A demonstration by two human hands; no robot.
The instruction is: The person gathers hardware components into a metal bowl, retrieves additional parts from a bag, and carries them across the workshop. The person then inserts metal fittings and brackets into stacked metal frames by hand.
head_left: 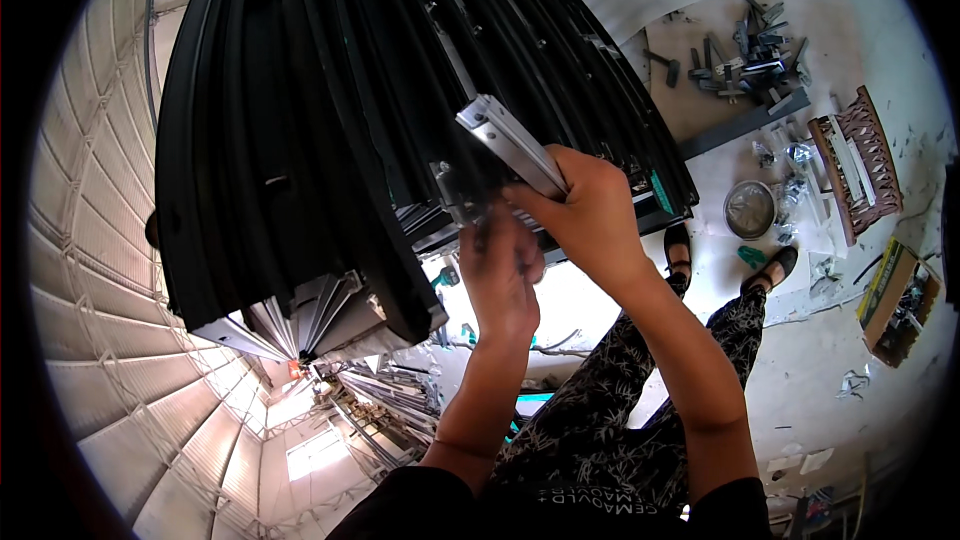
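Observation:
My right hand (592, 208) is closed round a short silver metal profile (512, 145), which tilts up and to the left above the black stack. Close beside it, my left hand (500, 265) is blurred, its fingers curled in. A small greyish, partly see-through piece (455, 195) shows at the left fingertips, too smeared to name. Both hands are over the near edge of a large stack of long black metal profiles (330, 120).
Loose dark metal parts (750, 55) lie in a heap at the far right. Nearer are a round metal bowl (750, 208), a brown lattice-sided basket (872, 165) and an open cardboard box (900, 302). More long profiles (385, 410) lie at lower left.

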